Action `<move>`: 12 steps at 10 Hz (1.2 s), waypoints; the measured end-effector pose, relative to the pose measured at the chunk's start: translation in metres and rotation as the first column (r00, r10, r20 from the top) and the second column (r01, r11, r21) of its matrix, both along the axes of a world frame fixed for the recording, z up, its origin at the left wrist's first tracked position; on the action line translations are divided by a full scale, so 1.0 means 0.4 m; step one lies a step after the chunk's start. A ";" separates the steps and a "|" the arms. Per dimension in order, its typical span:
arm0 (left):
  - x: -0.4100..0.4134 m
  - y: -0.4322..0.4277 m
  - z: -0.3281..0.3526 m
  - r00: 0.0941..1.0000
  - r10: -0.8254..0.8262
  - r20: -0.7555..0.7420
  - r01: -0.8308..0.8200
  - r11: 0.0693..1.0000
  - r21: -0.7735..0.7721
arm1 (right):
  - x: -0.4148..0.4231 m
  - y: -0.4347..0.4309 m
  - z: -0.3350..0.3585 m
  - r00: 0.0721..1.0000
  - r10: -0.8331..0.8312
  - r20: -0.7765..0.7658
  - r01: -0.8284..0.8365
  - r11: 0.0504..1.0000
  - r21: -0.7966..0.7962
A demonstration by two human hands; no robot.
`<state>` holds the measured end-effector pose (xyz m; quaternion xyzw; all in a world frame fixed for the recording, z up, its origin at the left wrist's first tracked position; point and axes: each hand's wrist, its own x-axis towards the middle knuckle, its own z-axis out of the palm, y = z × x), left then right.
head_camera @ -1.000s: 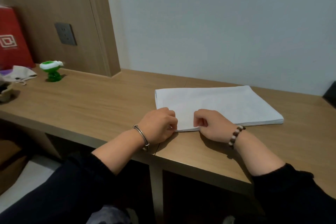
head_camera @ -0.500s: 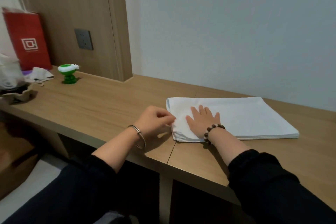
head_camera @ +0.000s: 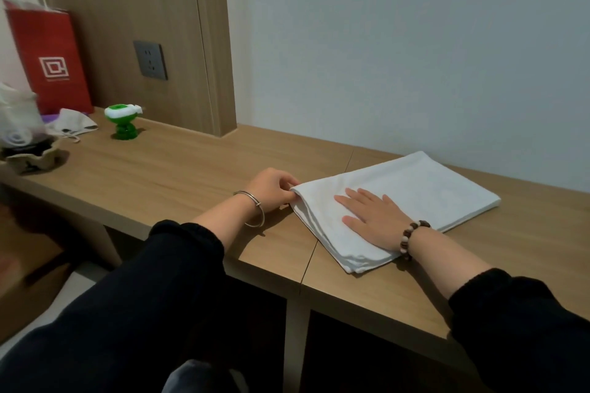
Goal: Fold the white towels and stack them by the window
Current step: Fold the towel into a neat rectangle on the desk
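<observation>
Folded towel [head_camera: 415, 191] on the worktop [head_camera: 178, 175] at right, right hand [head_camera: 373, 217] flat on it, left hand [head_camera: 271, 190] at its left corner — paper bag [head_camera: 48, 54] far left

Likely a bedroom or a hotel room, lived in: a long built-in wooden desk [head_camera: 191, 175] runs along a plain pale wall [head_camera: 399, 57] and meets a wood-panelled wall [head_camera: 127, 9] with a dark wall socket [head_camera: 150, 60]. Personal bits sit at its far end: a red paper shopping bag [head_camera: 51, 60], a face mask [head_camera: 71, 126], a small green plastic ornament [head_camera: 124, 121]
</observation>
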<state>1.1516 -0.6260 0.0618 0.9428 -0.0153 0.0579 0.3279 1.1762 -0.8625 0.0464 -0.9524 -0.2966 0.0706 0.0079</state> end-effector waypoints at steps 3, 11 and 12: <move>0.011 0.023 0.011 0.996 -0.011 -0.092 0.022 0.994 0.110 | 0.001 -0.004 -0.004 1.000 0.004 -0.001 -0.004 1.000 0.012; 0.124 -0.014 0.062 0.913 0.109 -0.394 0.117 0.853 0.508 | -0.038 0.044 -0.016 0.990 -0.143 0.002 0.143 0.988 0.062; 0.139 -0.031 0.036 0.954 0.204 -0.219 -0.050 0.829 0.557 | -0.049 0.116 -0.020 0.950 -0.311 -0.006 0.310 0.943 0.122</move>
